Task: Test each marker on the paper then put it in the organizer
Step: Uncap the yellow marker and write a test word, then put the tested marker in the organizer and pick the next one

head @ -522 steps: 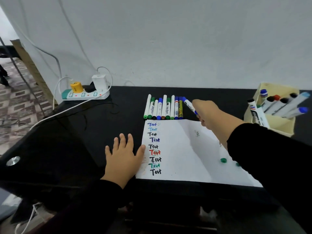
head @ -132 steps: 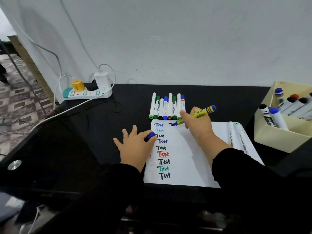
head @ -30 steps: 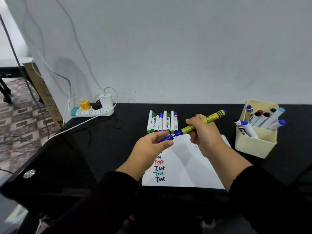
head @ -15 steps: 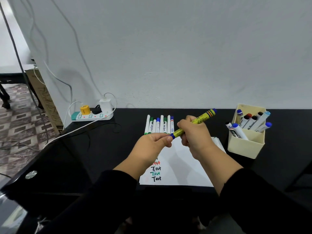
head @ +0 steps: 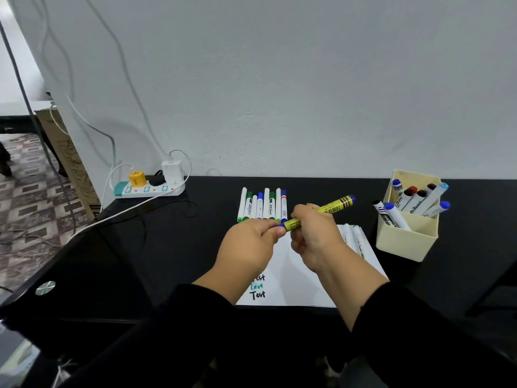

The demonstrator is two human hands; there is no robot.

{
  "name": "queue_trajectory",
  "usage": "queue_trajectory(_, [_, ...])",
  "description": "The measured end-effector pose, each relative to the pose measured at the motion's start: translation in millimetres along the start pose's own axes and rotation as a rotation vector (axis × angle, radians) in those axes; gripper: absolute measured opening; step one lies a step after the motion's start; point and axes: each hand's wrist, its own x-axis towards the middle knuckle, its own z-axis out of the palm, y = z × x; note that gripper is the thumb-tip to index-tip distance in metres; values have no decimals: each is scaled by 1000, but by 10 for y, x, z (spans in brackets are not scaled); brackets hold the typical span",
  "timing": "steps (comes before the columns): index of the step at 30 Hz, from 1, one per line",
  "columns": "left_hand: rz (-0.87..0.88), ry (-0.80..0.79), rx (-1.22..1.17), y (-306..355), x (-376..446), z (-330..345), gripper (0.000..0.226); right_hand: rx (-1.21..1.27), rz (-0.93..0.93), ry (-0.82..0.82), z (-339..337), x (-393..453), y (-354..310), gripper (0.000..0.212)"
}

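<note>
I hold a yellow marker [head: 333, 206] with a blue end above the white paper [head: 296, 278]. My right hand [head: 313, 233] grips its barrel. My left hand [head: 251, 242] pinches the blue cap [head: 280, 226] on the marker's near end, where cap and barrel meet. A row of several markers [head: 263, 205] lies on the black table beyond the paper. Two white markers [head: 354, 239] lie on the paper's right side. The cream organizer [head: 405, 239] stands at the right with several markers upright in it. "Test" is written in a column on the paper, partly hidden by my left hand.
A white power strip [head: 148, 189] with a yellow plug and a white charger sits at the table's back left, its cables trailing over the edge. A grey wall backs the black table [head: 167, 247]. A cardboard box [head: 70, 163] leans by the wall on the left.
The cap in my left hand has come onto the marker's tip; both hands have drawn together. The camera has tilted up a little.
</note>
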Motion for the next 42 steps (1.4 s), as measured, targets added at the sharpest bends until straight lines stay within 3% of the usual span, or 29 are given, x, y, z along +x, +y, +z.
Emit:
queue_trajectory(7, [-97,-187,-137,-61,67,-109,22,24,-94,-93,-16,51,100,36])
queue_trajectory(11, [-99,-223,-148,-91,121,-61,24,-19,-106,-46,-56,105,104,37])
queue_trajectory(14, [-73,-269,-172,-118,199,-40,38,-44,-98,27,-128,133,23,31])
queue_trajectory(16, [-75,-275,-99,-239,288,-43,51,-71,-101,89,-220,157,-38,22])
queue_trajectory(18, [-117,-202,26,-452,399,-39,56,-147,-125,147,-343,203,-66,27])
queue_trajectory(20, [-200,-148,251,-704,490,-15,60,-221,-188,213,-457,264,-62,31])
queue_trajectory(23, [-318,-177,586,-1025,510,105,67,-206,-249,355,-591,369,1,17])
queue_trajectory(26, [-314,-143,714,-1206,432,239,69,-288,-354,499,-674,448,135,34])
queue_trajectory(28, [-290,-112,744,-1246,418,278,68,-374,-423,603,-693,455,184,42])
queue_trajectory(34, [-288,-109,753,-1265,423,294,68,-377,-358,744,-730,607,157,58])
queue_trajectory(42, [-291,-108,774,-1267,434,292,68,-329,-174,786,-869,836,-26,51])
